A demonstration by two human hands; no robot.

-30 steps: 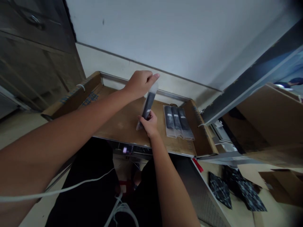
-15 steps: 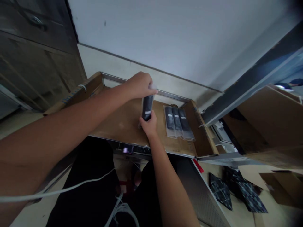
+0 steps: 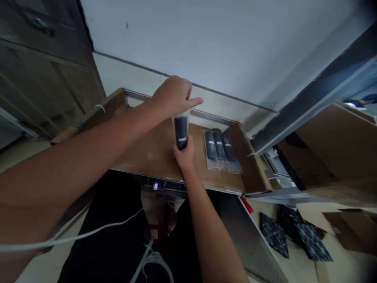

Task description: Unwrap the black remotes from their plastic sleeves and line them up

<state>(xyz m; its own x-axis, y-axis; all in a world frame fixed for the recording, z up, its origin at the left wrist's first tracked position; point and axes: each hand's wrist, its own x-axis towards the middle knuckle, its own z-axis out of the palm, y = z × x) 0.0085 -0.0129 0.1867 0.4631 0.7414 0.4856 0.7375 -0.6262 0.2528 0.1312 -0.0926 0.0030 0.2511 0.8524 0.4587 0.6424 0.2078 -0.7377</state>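
Pale wall and a dark cabinet (image 3: pixel 44 59) stand behind a shallow cardboard tray (image 3: pixel 147 151) with a metal rim. At the tray's right end lie three dark rolls in clear bags (image 3: pixel 221 151), side by side and touching. Above the tray's middle, the left hand (image 3: pixel 173 96) pinches the top of a clear bag (image 3: pixel 180 127) holding a dark roll upright, while the right hand (image 3: pixel 184 155) is closed around its bottom end; patterned dark squares (image 3: pixel 294 237) lie on the desk (image 3: pixel 300 271) at the right.

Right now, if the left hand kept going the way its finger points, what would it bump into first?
The left hand points its index finger right and slightly away, over the box's metal rim. Likely the pale wall first, though depth is unclear.
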